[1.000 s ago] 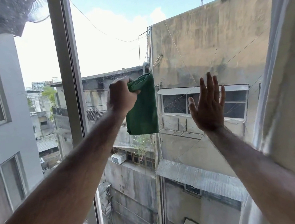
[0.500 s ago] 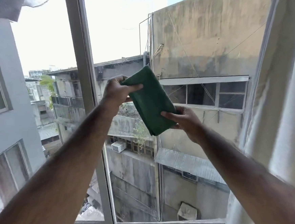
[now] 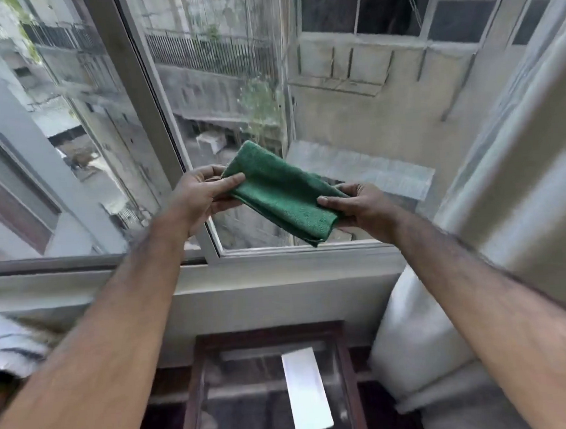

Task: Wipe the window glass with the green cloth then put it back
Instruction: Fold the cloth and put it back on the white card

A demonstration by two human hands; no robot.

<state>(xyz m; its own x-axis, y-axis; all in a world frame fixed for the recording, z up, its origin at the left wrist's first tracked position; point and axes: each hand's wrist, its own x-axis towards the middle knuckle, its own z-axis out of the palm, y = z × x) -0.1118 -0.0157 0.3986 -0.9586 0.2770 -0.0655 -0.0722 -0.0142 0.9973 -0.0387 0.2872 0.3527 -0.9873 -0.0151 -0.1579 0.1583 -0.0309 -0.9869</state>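
Observation:
The folded green cloth (image 3: 283, 190) hangs in the air between both hands, just in front of the lower part of the window glass (image 3: 230, 83). My left hand (image 3: 202, 195) pinches its upper left corner between thumb and fingers. My right hand (image 3: 355, 207) grips its lower right end, thumb on top. The cloth slopes down from left to right and does not touch the glass.
A grey vertical window frame (image 3: 144, 100) divides the panes, with the sill (image 3: 279, 265) below. A dark wooden glass-topped table (image 3: 274, 384) stands under the sill. A white curtain (image 3: 524, 161) hangs at right, and a striped fabric (image 3: 3, 338) lies at left.
The view has tilted down from the sky to the sill. My right hand left the glass and took the cloth's lower end. Both hands lowered the cloth away from the pane.

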